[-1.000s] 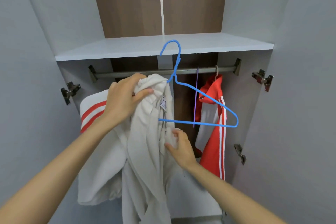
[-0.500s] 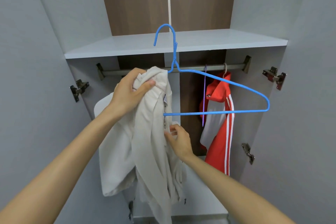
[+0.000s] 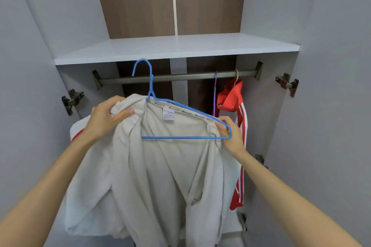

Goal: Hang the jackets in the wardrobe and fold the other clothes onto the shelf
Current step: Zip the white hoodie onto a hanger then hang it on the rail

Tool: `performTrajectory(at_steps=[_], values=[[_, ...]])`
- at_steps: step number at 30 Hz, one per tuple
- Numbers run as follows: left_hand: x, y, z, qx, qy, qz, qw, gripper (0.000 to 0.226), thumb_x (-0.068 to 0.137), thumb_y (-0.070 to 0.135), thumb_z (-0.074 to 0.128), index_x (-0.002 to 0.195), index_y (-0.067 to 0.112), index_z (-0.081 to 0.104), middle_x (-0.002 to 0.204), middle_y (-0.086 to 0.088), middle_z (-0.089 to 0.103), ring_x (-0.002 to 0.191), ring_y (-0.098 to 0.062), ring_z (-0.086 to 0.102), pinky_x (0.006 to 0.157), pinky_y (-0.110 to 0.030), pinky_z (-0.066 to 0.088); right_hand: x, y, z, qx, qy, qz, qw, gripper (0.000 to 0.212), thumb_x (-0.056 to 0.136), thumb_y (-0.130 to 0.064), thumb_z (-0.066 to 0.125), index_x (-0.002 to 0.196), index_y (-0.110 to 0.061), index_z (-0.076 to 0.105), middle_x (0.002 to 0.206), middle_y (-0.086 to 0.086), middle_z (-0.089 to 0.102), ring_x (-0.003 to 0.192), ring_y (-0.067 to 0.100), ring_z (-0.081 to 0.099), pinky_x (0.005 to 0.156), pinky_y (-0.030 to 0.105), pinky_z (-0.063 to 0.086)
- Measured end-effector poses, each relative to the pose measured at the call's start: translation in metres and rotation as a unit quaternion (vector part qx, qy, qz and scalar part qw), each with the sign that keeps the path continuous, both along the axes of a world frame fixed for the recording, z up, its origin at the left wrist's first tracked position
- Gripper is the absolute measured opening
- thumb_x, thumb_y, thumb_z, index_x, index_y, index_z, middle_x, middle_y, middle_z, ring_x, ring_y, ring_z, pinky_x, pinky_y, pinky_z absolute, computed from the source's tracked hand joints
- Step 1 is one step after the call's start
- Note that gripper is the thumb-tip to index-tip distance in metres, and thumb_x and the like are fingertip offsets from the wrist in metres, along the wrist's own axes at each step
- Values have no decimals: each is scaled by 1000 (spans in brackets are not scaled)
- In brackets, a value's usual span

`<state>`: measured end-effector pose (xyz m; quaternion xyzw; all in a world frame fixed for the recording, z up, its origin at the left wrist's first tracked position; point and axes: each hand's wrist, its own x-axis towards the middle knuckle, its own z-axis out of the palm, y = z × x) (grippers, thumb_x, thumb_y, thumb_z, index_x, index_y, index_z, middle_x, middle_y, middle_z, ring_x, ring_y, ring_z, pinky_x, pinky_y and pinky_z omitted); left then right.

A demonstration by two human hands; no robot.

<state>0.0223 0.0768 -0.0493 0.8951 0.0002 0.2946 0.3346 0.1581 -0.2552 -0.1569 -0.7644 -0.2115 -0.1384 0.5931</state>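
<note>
A cream jacket hangs spread in front of the open wardrobe, partly draped on a blue wire hanger. The hanger's hook sits in front of the metal rail, not over it. My left hand grips the jacket's bunched left shoulder. My right hand pinches the jacket's right shoulder at the hanger's right corner. A red jacket with white stripes hangs on the rail at the right.
A white shelf runs above the rail, bare on top. A purple hanger hangs beside the red jacket. Grey wardrobe doors stand open on both sides with metal hinges. Red-and-white fabric peeks behind my left wrist.
My right hand rose and moved right, pulling the jacket's right shoulder out to the hanger's corner. The bunched jacket is now spread across the hanger, and the hanger has dropped lower.
</note>
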Motion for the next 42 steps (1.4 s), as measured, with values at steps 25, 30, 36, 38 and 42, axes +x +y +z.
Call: performTrajectory(at_steps=[25, 30, 36, 38, 42], values=[[21, -68, -78, 9, 47, 97, 994, 31, 75, 75, 54, 89, 47, 54, 73, 23, 58, 73, -6, 52, 58, -23, 33, -25, 25, 75, -211, -140, -36, 967, 11, 98, -34, 53, 98, -24, 58, 81, -9, 63, 73, 7, 56, 61, 26, 39], [21, -80, -83, -117, -36, 160, 979, 31, 73, 75, 48, 89, 48, 51, 70, 24, 56, 67, -2, 49, 57, -19, 32, -22, 20, 55, -337, -79, -98, 933, 53, 94, -30, 57, 143, -41, 39, 141, 0, 38, 123, 29, 34, 98, 43, 36], [23, -73, -73, -129, -81, 149, 977, 21, 81, 62, 62, 91, 45, 57, 74, 27, 58, 72, 7, 52, 59, -17, 33, -13, 26, 33, -24, 13, -97, 995, 68, 83, -14, 72, 136, -25, 30, 127, 4, 36, 108, 21, 47, 92, 30, 47], [22, -71, -70, -128, -84, 147, 977, 19, 81, 59, 63, 91, 44, 58, 74, 27, 58, 72, 7, 52, 59, -17, 33, -7, 27, 34, 14, 40, -118, 992, 51, 83, -15, 73, 114, -19, 32, 112, 7, 46, 96, 24, 55, 75, 21, 49], [22, -66, -71, -136, -92, 148, 975, 26, 81, 58, 62, 97, 37, 62, 76, 24, 58, 70, 6, 51, 58, -15, 30, -3, 25, 35, -107, 22, -155, 982, 11, 98, -23, 52, 93, -15, 46, 81, -4, 53, 74, 15, 54, 58, 17, 39]])
